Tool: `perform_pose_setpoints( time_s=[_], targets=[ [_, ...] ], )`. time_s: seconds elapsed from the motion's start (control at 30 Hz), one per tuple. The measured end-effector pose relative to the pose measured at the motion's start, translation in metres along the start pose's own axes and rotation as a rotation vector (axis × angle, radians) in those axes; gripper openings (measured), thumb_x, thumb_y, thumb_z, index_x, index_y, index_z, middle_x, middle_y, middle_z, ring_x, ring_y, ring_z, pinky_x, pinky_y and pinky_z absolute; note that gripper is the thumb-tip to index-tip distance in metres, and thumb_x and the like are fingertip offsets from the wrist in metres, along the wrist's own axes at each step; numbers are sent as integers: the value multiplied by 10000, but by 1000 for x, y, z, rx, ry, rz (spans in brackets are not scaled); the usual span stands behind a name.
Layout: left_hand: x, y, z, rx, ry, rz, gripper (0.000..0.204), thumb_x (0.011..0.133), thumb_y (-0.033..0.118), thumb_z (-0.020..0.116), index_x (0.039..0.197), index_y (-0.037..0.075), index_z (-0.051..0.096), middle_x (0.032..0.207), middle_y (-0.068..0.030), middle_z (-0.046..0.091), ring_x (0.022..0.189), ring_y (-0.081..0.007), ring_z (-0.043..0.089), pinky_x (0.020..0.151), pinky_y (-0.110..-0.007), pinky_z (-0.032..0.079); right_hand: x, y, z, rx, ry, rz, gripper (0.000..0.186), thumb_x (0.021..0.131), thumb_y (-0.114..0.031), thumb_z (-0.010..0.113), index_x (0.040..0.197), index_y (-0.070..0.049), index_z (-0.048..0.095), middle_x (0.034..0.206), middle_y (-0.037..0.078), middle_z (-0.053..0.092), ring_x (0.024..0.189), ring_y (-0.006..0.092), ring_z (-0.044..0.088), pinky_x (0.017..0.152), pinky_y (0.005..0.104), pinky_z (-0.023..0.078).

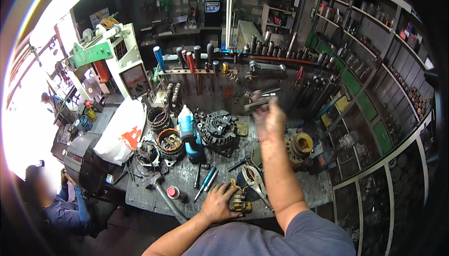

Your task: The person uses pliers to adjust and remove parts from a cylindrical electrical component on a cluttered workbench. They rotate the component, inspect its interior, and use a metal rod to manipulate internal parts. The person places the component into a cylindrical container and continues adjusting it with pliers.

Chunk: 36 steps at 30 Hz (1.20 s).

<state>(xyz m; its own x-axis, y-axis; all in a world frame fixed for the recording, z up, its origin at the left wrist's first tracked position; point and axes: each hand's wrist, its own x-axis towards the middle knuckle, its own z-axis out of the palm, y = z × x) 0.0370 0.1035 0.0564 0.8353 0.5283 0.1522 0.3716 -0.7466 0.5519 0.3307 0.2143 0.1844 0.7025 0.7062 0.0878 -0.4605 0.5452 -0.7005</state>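
My left hand (217, 203) grips a worn yellow object (241, 203) at the bench's front edge, its fingers curled over it. Beside that lie locking pliers (254, 186), two slim screwdrivers (205, 184) and a socket extension (198, 176). My right hand (269, 118) is raised at the tool rack, closed on a dark metal tool (259, 103), blurred and too unclear to identify. A blue-and-white cordless driver (189, 136) stands on the bench left of a dismantled alternator (217, 129).
Screwdrivers and sockets line the rack (170, 72). Stator housings (168, 140), a white bag (119, 134) and a flanged hub (298, 150) sit on the bench (145, 202). A co-worker (63, 214) sits at lower left. Shelving (367, 101) runs along the right.
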Motion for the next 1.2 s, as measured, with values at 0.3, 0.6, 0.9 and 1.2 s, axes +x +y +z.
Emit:
perform_pose_setpoints(
  time_s=[0.3, 0.6, 0.9, 1.2],
  targets=[
    [2, 1, 11, 1, 15, -69, 1093, 593, 542, 1021, 1525, 131, 626, 1595, -209, 547, 1453, -460, 519, 1232, -545, 440, -150, -69, -172, -1342, -169, 315, 641, 1146, -611, 478, 990, -25, 682, 898, 63, 698, 821, 212, 630, 770, 388, 536],
    [8, 16, 19, 52, 8, -125, 1068, 575, 472, 1050, 1483, 94, 632, 1598, -235, 539, 1452, -456, 533, 1225, -558, 446, -292, -115, -218, -101, -134, 887, 344, 1115, -222, 662, 1379, -6, 616, 898, 43, 666, 749, 115, 614, 665, 261, 516],
    [24, 20, 6, 132, -206, -151, 1112, 601, 486, 1047, 1488, 16, 568, 1549, -271, 559, 1458, -460, 538, 1218, -538, 465, -328, -65, -213, -436, 141, 650, 393, 1140, -257, 643, 1482, -65, 618, 783, -37, 568, 651, 55, 517, 553, 230, 429],
    [22, 18, 13, 138, -127, -90, 1138, 578, 451, 1065, 1504, 25, 558, 1562, -251, 551, 1454, -448, 549, 1214, -527, 472, -348, -15, -187, -906, 98, 348, 480, 1157, -250, 600, 1582, -28, 579, 913, 74, 731, 832, 164, 691, 814, 331, 568]
  ],
)
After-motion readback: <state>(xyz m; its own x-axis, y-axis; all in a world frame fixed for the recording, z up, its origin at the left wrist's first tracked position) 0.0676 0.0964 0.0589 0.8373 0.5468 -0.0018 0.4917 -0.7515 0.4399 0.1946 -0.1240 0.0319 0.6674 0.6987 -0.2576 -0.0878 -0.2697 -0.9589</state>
